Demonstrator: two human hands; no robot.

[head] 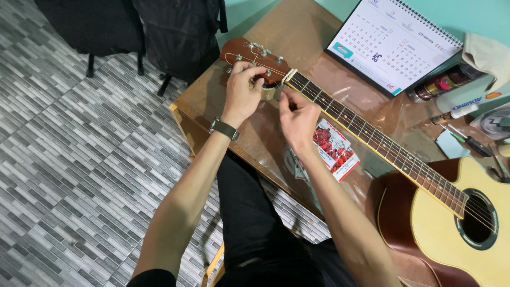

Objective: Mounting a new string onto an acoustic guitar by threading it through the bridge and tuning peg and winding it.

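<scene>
An acoustic guitar [457, 212] lies across a brown table [297, 37], its neck running up-left to the headstock [249, 56]. My left hand [241, 90] grips a tuning peg on the near side of the headstock; a dark watch sits on its wrist. My right hand [297, 119] pinches a thin guitar string close to the nut, fingers closed over the first frets. Under the headstock a small roll-like object shows, partly hidden by my hands.
A red and white packet [334, 149] lies on the table under the neck. A desk calendar [393, 40] stands at the back. Bottles, a cloth and screwdrivers [470, 141] crowd the right edge. Dark chairs [175, 32] stand on the tiled floor.
</scene>
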